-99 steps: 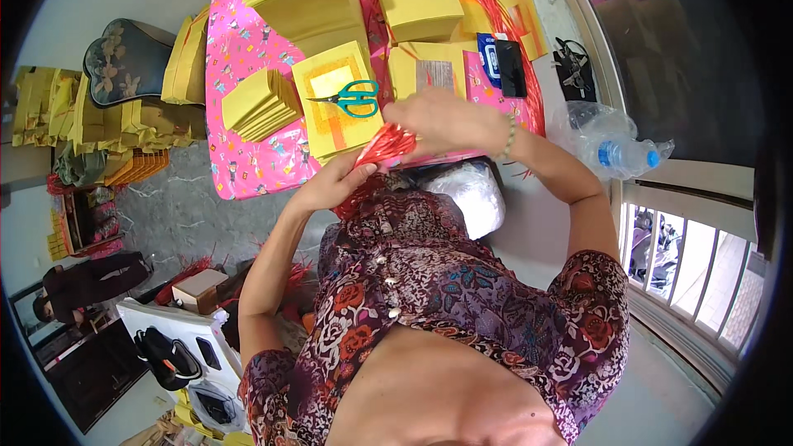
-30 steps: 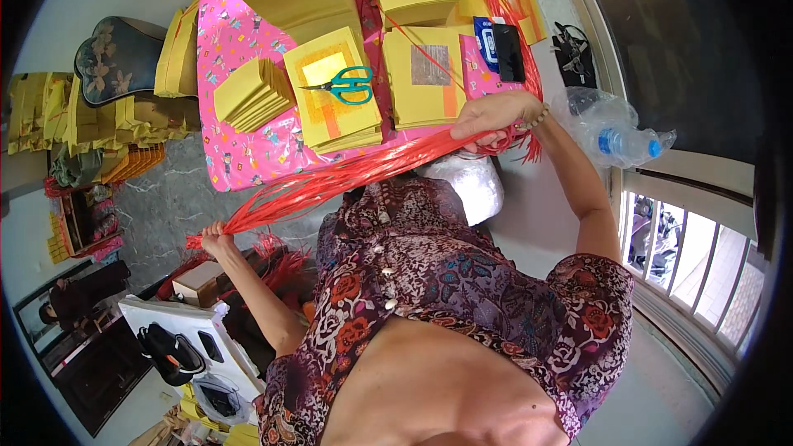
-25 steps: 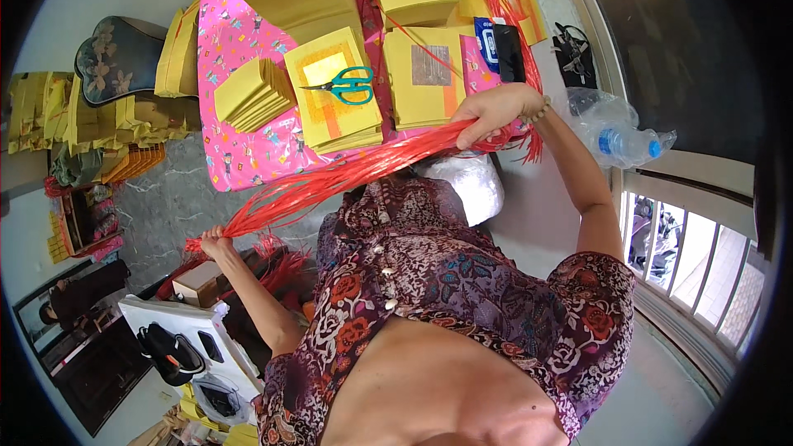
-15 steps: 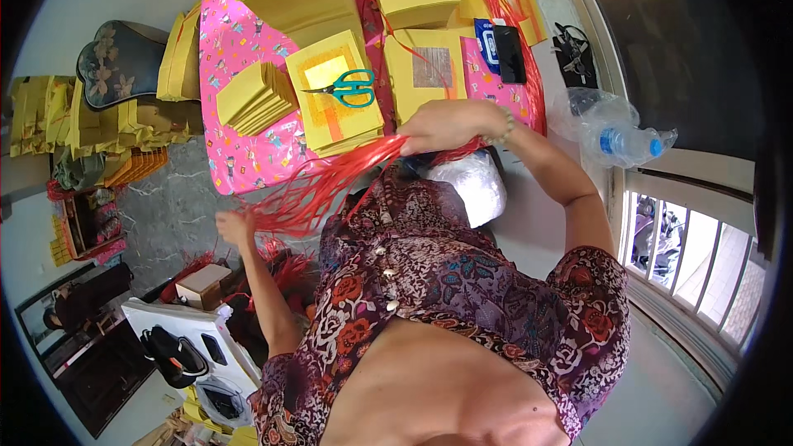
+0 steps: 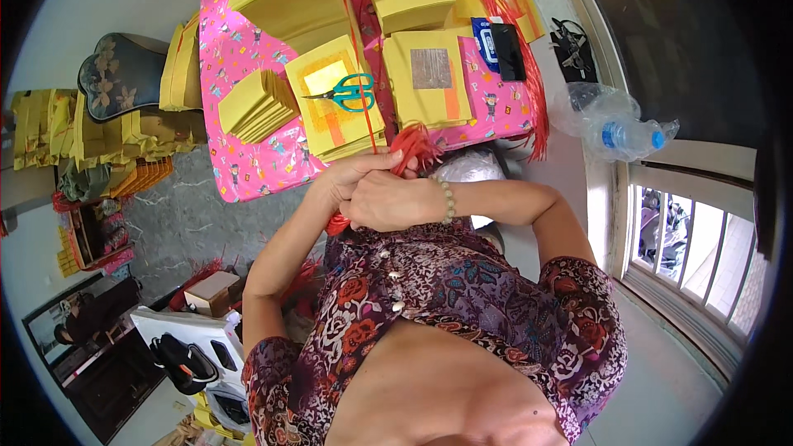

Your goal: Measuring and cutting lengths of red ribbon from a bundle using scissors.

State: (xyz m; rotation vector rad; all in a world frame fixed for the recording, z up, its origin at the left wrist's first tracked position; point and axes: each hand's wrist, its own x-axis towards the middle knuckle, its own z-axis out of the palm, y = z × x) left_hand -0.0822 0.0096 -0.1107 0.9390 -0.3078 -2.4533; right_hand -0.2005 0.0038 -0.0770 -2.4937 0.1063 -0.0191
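In front of my body, close to the table's near edge, both hands are together on a gathered bundle of red plastic strands (image 5: 413, 147). My left hand (image 5: 345, 177) is closed round it, its thumb pressed near the upper end. My right hand (image 5: 390, 201), below a beaded bracelet, crosses in front, fingers curled in; it hides the bundle's middle. Red strand ends stick out above the hands and below the left wrist. A single red strand runs from the hands up over the teal-handled scissors (image 5: 355, 92), which lie on a stack of yellow paper (image 5: 318, 62).
More yellow paper stacks (image 5: 429, 107) stand on the pink patterned tablecloth (image 5: 223, 132). A black phone (image 5: 508, 51) lies at the table's right, beside hanging red strands (image 5: 535, 107). Plastic bottles (image 5: 615, 134) lie by the window. A padded chair back (image 5: 124, 78) stands left.
The long red strands, stretched between my spread hands before, are now bunched together. My left hand has come up and right, my right hand down and left, so they meet.
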